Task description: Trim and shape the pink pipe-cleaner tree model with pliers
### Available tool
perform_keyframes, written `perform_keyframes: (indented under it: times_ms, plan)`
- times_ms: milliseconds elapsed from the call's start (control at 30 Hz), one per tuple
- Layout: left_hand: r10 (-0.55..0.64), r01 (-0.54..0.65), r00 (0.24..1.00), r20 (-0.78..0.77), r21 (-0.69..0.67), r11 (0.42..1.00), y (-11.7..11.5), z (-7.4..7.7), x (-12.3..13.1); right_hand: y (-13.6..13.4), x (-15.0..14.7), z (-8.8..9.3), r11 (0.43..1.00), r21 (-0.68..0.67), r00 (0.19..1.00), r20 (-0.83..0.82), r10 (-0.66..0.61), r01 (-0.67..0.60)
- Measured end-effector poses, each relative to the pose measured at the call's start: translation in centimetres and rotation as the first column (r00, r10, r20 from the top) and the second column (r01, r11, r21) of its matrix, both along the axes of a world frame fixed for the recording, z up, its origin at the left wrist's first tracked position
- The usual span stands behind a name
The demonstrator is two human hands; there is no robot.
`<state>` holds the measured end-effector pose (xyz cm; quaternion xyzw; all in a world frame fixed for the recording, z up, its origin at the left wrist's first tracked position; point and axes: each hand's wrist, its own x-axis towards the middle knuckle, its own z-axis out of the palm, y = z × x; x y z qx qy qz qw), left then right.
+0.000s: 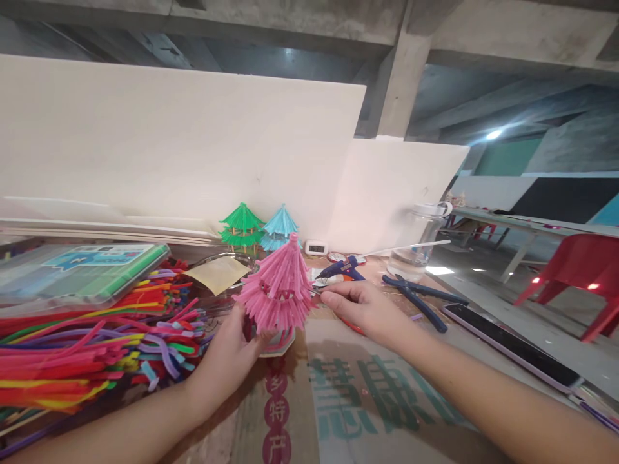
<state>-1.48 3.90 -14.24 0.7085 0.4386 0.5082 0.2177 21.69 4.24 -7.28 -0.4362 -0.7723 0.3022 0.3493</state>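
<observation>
A pink two-tiered pagoda model [283, 283], made of fuzzy pipe cleaners on a pale base, stands upright in the middle. My left hand [232, 351] is closed around its lower left side, fingers partly hidden behind it. My right hand [355, 306] is at the pagoda's right edge, with thumb and fingers pinched together; what lies between them is too small to make out. Just beyond the right hand lies a blue glue gun [338, 267] with a white glue stick. Under that hand shows a red-orange curved handle [351, 325], mostly covered.
Green [242, 227] and light blue pagodas [280, 227] stand behind. Coloured pipe cleaners [97, 348] and a plastic case [82, 270] fill the left. Right are blue-handled pliers [420, 303], a water bottle [413, 241] and a phone [512, 348]. White boards [169, 142] rise behind; cardboard [300, 399] lies in front.
</observation>
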Motion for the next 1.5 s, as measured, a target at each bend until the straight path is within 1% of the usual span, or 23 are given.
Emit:
perform_keyframes:
  times_ms: [133, 200, 267, 367, 467, 567, 633, 733, 800, 867, 933, 967, 1033, 1100, 1167, 1233, 1300, 1400, 1500]
  plan:
    - [-0.020, 0.020, 1.000, -0.008, -0.001, 1.000, 0.0, 0.1, 0.0, -0.1, 0.0, -0.1, 1.000, -0.004, 1.000, -0.007, -0.001, 0.001]
    - [-0.030, 0.030, 0.998, -0.050, 0.001, 1.000, 0.2, 0.1, 0.0, -0.1, 0.0, -0.1, 1.000, -0.005, 1.000, -0.021, 0.001, -0.002]
    - [-0.023, 0.027, 0.992, -0.122, 0.031, 0.999, 0.3, 0.1, 0.0, 0.1, 0.2, -0.3, 1.000, -0.007, 0.999, -0.036, 0.001, -0.001]
    - [0.017, -0.001, 0.981, -0.193, 0.083, 0.997, 0.6, 0.0, 0.0, 0.5, 0.3, -0.6, 0.999, 0.028, 0.998, -0.055, -0.026, 0.028]
    - [0.023, -0.008, 0.981, -0.193, 0.077, 0.997, 0.7, -0.3, 0.0, 0.8, 0.5, -0.5, 0.997, 0.074, 1.000, -0.007, -0.022, 0.023]
    - [0.016, 0.000, 0.984, -0.180, 0.089, 0.996, 1.0, -0.6, -0.1, 0.8, 1.0, 0.6, 0.996, 0.050, 0.993, 0.102, 0.064, -0.069]
    - [0.012, 0.005, 0.985, -0.171, 0.101, 0.995, 1.2, -0.8, -0.1, 0.8, 1.5, 1.9, 0.991, -0.015, 0.970, 0.207, 0.131, -0.130]
    - [-0.001, 0.017, 0.987, -0.159, 0.098, 0.995, 1.5, -1.0, -0.2, 0.8, 2.2, 3.8, 0.989, -0.060, 0.946, 0.290, 0.144, -0.132]
    - [-0.019, 0.029, 0.990, -0.139, 0.073, 0.997, 1.5, -1.1, -0.3, 0.6, 2.6, 4.2, 0.993, -0.066, 0.953, 0.280, 0.116, -0.101]
    - [-0.041, 0.045, 0.993, -0.111, 0.038, 0.998, 1.5, -0.9, -0.2, 0.1, 3.1, 3.6, 0.997, -0.068, 0.980, 0.191, 0.058, -0.046]
    - [-0.047, 0.050, 0.997, -0.069, 0.029, 0.998, 1.4, -0.7, -0.1, -0.9, 3.6, 2.3, 0.996, -0.086, 0.999, 0.046, -0.011, 0.015]
    - [-0.046, 0.048, 0.998, -0.043, 0.038, 0.998, 1.3, -0.5, 0.0, -1.5, 3.9, 1.4, 0.994, -0.105, 0.999, 0.005, -0.037, 0.038]
    - [-0.043, 0.043, 0.999, -0.008, 0.055, 0.998, 1.1, -0.1, 0.2, -2.8, 4.4, 0.0, 0.983, -0.179, 0.998, -0.039, -0.057, 0.049]
    - [-0.039, 0.039, 0.999, -0.007, 0.057, 0.998, 0.7, 0.3, 0.4, -3.9, 4.6, -0.9, 0.971, -0.231, 0.993, -0.078, -0.087, 0.067]
    - [-0.021, 0.023, 0.999, -0.038, 0.060, 0.998, 0.3, 0.8, 0.6, -4.4, 4.4, -1.4, 0.969, -0.238, 0.988, -0.118, -0.100, 0.069]
    - [-0.001, 0.009, 0.996, -0.089, 0.080, 0.997, -0.2, 1.1, 0.6, -4.8, 3.9, -1.8, 0.976, -0.204, 0.980, -0.167, -0.110, 0.075]
    - [0.018, -0.001, 0.986, -0.165, 0.101, 0.995, -0.6, 1.2, 0.6, -5.2, 3.4, -2.4, 0.982, -0.154, 0.969, -0.205, -0.140, 0.109]
    - [0.051, -0.022, 0.953, -0.298, 0.099, 0.995, -1.0, 1.1, 0.5, -6.1, 2.8, -3.4, 0.988, -0.115, 0.975, -0.188, -0.122, 0.102]
    - [0.026, 0.009, 0.927, -0.374, 0.091, 0.996, -1.3, 0.9, 0.5, -7.0, 2.8, -3.8, 0.984, -0.131, 0.968, -0.202, -0.149, 0.124]
